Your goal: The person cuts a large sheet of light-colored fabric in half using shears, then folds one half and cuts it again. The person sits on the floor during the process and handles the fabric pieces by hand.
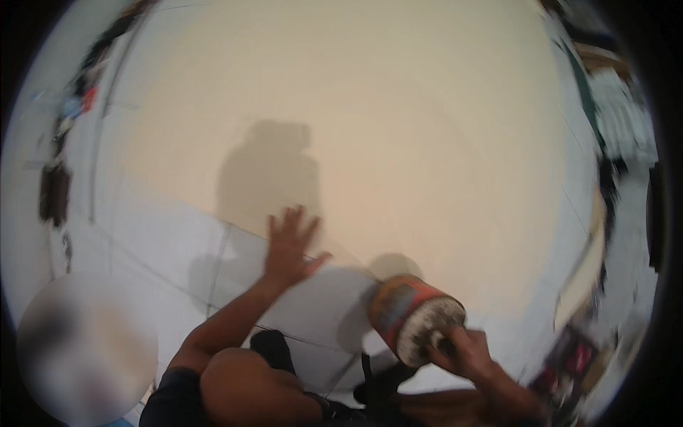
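A large cream sheet (pixel 398 142) spreads over the pale tiled floor in front of me. My left hand (pixel 290 249) is by the sheet's near edge, palm down, with fingers spread and nothing in them. Whether it touches the sheet I cannot tell. My right hand (pixel 462 351) grips a tin can (pixel 407 311) at its pale, speckled end. The can is orange-red and bluish, lies tilted on its side and points toward the sheet. What exactly the fingers hold at that end is blurred.
My bent knee (pixel 245 391) is low in front of me. Pale tiles (pixel 156 242) show left of the sheet. Along the right stand a stack of whitish items (pixel 619 114), a cream panel (pixel 582 277) and dark boxes with pink (pixel 569 363). A brown object (pixel 54 192) stands far left.
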The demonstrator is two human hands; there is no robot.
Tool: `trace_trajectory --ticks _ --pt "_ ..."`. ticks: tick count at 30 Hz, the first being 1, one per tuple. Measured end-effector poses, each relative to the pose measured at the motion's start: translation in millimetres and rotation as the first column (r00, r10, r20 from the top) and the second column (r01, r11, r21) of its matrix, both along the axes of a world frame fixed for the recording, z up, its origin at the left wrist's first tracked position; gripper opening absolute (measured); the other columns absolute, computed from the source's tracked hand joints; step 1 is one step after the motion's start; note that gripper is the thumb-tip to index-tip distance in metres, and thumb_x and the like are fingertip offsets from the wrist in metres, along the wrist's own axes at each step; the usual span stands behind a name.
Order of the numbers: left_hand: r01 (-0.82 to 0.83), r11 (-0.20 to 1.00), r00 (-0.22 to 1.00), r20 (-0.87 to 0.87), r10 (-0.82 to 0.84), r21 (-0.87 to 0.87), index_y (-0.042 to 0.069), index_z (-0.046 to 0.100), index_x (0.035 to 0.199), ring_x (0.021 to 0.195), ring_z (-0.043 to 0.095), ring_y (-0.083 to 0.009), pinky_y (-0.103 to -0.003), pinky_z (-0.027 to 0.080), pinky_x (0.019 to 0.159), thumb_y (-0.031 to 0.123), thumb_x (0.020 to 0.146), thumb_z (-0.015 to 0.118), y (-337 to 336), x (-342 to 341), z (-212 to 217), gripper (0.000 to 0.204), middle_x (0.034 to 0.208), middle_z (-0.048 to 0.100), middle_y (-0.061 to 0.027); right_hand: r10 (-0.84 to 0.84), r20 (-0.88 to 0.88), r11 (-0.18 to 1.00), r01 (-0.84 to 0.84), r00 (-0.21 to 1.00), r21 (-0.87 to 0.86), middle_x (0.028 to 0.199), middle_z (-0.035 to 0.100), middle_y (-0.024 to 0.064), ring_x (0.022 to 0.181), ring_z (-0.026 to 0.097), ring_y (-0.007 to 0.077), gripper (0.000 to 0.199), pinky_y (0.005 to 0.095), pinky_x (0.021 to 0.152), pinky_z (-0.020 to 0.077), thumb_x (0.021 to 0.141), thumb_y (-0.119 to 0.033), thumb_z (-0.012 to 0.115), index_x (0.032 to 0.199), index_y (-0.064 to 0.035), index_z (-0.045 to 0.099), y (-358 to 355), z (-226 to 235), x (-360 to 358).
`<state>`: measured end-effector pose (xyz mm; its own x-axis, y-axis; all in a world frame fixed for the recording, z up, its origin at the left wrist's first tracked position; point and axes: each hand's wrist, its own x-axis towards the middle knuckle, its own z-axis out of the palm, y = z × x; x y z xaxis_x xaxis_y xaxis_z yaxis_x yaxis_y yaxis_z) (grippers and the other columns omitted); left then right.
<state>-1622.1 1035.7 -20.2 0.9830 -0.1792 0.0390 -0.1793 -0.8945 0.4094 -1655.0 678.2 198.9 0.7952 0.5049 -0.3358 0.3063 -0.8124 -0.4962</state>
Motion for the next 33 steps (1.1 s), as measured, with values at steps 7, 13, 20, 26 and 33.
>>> trace_trajectory --ticks 7,13,20,26,33 --pt "-0.024 0.999 0.997 -0.077 0.021 -0.039 0.014 0.046 0.14 0.137 0.03 -0.0442 -0.067 0.015 0.11 0.057 0.081 0.065 15 26 34 0.075 0.148 0.033 -0.0236 -0.143 0.031 0.989 0.142 0.989 0.035 0.07 0.067 0.0152 0.063 0.069 0.0311 0.04 0.0384 0.057 0.0556 0.073 -0.024 0.08 0.097 -0.0036 0.056 -6 -9 65" --pt "0.016 1.0 0.995 -0.093 -0.017 -0.006 0.011 0.047 0.138 0.138 0.027 -0.0459 -0.067 0.014 0.11 0.058 0.082 0.063 0 7 35 0.075 0.147 0.033 -0.0246 -0.204 -0.111 0.966 0.182 0.973 -0.184 0.081 0.069 0.0196 0.076 0.069 0.0375 0.045 0.0468 0.069 0.0557 0.08 -0.045 0.069 0.099 -0.0054 0.056 -23 -10 64" --pt "0.011 0.996 0.948 -0.318 0.016 0.084 0.01 0.044 0.142 0.143 0.015 -0.0429 -0.061 0.008 0.114 0.058 0.086 0.058 -3 15 54 0.075 0.152 0.026 -0.0238 -0.222 -0.227 0.968 0.186 0.948 -0.17 0.095 0.067 0.0244 0.088 0.065 0.0418 0.042 0.0506 0.075 0.052 0.088 -0.042 0.06 0.111 -0.0096 0.045 -4 -6 66" --pt "-0.079 0.989 0.896 -0.427 0.126 0.126 0.008 0.045 0.139 0.139 0.028 -0.039 -0.05 0.023 0.113 0.05 0.091 0.056 -45 81 192 0.064 0.149 0.032 -0.0229 -0.42 -0.254 0.905 0.384 0.871 -0.182 0.105 0.064 0.0256 0.096 0.064 0.0413 0.055 0.051 0.081 0.0509 0.089 -0.038 0.059 0.129 -0.006 0.038 -4 25 29" --pt "-0.185 0.907 0.658 -0.733 -0.173 -0.38 0.003 0.058 0.123 0.105 0.064 -0.031 -0.039 0.049 0.091 0.038 0.09 0.063 -134 29 485 0.049 0.109 0.067 -0.0178 -0.541 -0.494 0.795 0.605 0.68 -0.038 0.123 0.058 0.0191 0.113 0.058 0.0341 0.067 0.0475 0.095 0.0453 0.086 -0.035 0.063 0.144 -0.0155 0.035 -26 226 -117"
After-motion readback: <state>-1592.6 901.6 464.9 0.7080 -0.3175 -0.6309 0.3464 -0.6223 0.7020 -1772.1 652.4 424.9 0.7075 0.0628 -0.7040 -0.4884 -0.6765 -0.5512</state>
